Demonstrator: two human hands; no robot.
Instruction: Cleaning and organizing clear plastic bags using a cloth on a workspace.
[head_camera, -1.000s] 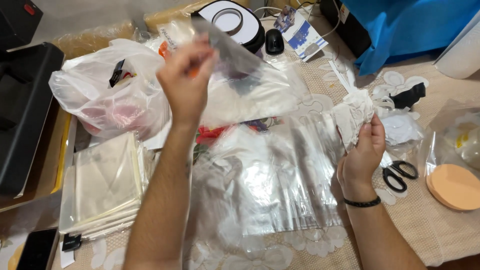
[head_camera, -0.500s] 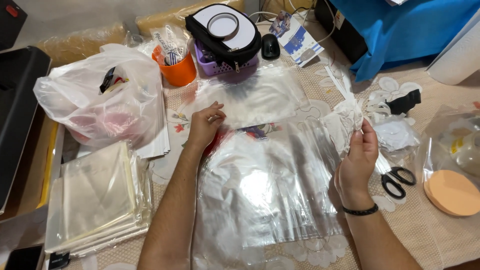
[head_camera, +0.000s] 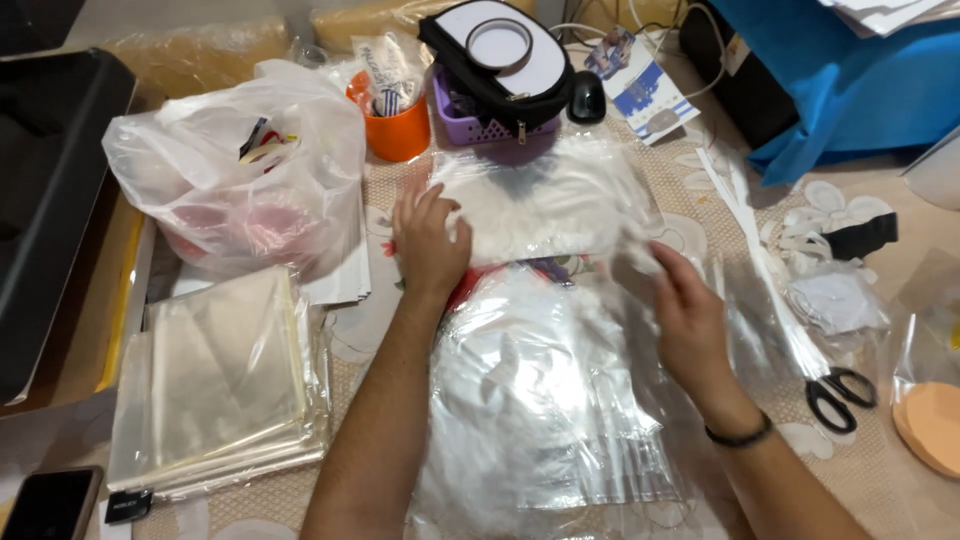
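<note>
My left hand (head_camera: 430, 240) rests flat with fingers spread on the left edge of a clear plastic bag with white contents (head_camera: 545, 200), lying on the table. My right hand (head_camera: 690, 315) lies open, palm down, at that bag's lower right corner and on a loose heap of clear plastic bags (head_camera: 540, 400) in front of me. A black band circles my right wrist. Neither hand grips anything.
A neat stack of clear bags (head_camera: 215, 380) lies at left. Behind it sits a white plastic bag with items (head_camera: 235, 180), an orange cup (head_camera: 398, 125) and a purple basket (head_camera: 490, 125). Black scissors (head_camera: 838, 392) and white strips (head_camera: 760, 260) lie at right.
My left hand came down from holding a bag up and now lies on the table. My right hand let go of the white strips and moved left onto the bags.
</note>
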